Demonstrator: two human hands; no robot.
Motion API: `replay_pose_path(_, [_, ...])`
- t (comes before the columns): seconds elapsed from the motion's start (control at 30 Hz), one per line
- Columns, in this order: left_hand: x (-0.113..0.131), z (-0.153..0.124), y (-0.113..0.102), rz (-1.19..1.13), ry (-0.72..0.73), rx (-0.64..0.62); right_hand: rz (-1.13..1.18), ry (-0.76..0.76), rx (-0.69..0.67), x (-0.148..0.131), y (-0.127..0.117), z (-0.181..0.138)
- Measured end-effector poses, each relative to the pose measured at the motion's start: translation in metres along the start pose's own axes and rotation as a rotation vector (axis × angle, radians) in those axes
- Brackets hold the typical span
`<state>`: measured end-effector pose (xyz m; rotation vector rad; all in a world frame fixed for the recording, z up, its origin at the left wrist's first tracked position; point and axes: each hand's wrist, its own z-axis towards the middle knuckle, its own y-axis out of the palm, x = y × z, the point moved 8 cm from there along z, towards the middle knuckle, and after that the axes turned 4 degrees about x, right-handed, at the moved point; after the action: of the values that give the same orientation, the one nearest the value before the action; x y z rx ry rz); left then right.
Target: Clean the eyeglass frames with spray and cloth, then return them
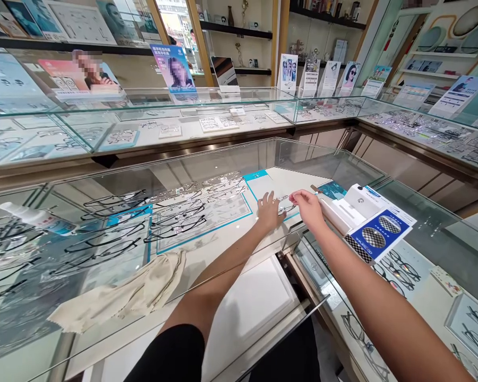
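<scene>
Glossy, hard-edged glass counter [207, 253] holds a rumpled cream cloth [143, 289] as thin-rimmed eyeglasses [283, 198] sit between 2 bare hands, left hand [269, 213] splayed apart, right hand [309, 207] curled (its grip cannot be made out).

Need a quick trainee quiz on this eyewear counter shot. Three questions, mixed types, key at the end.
1. True or false: the cream cloth lies to the right of the right hand.

2. Which is nearest the blue-and-white packaging?
A) the left hand
B) the right hand
C) the cream cloth

3. Fill in the blank: the sleeve at the upper end of the left forearm is ____ in colour.

Key:
1. False; the cream cloth lies to the left of both hands in the picture.
2. B
3. black
</scene>
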<state>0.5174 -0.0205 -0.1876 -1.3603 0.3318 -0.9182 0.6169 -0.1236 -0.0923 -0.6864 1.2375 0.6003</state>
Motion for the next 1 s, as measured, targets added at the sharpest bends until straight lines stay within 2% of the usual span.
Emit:
replay_pose_path(0.07, [0.007,-0.032,-0.017,-0.047,0.026,0.025,0.0,-0.002,0.001,0.001,0.0,0.001])
replay_pose_path(0.13, [0.011,-0.072,-0.025,-0.083,0.05,-0.059,0.0,-0.009,-0.002,0.002,0.001,0.002])
replay_pose_path(0.2, [0.017,-0.115,-0.028,-0.161,0.094,-0.23,-0.002,-0.018,-0.01,0.002,0.002,0.003])
replay_pose_path(0.3, [0.02,-0.179,-0.041,-0.344,0.02,-0.54,-0.014,-0.022,-0.01,0.002,0.002,0.002])
replay_pose_path(0.37, [0.038,-0.214,-0.068,-0.501,0.073,-0.702,-0.026,-0.019,-0.007,0.001,0.001,0.001])
replay_pose_path(0.47, [0.068,-0.24,-0.131,-0.646,0.23,-0.813,-0.035,-0.023,-0.018,0.001,0.002,0.001])
replay_pose_path(0.57, [0.07,-0.221,-0.193,-0.524,0.281,-0.628,-0.033,-0.033,-0.026,0.002,0.001,0.002])
replay_pose_path(0.63, [0.049,-0.191,-0.22,-0.364,0.209,-0.433,-0.038,-0.038,-0.027,0.002,0.001,0.002])
replay_pose_path(0.7, [0.021,-0.158,-0.236,-0.136,0.171,-0.232,-0.046,-0.037,-0.028,0.003,0.001,0.003])
replay_pose_path(0.8, [-0.02,-0.114,-0.233,0.24,0.129,-0.078,-0.05,-0.034,-0.024,0.004,0.001,0.004])
replay_pose_path(0.9, [-0.05,-0.084,-0.213,0.394,0.083,-0.108,-0.041,-0.036,-0.025,0.005,0.001,0.004])
replay_pose_path(1.0, [-0.066,-0.067,-0.197,0.436,0.039,-0.146,-0.034,-0.03,-0.034,0.005,0.001,0.004])
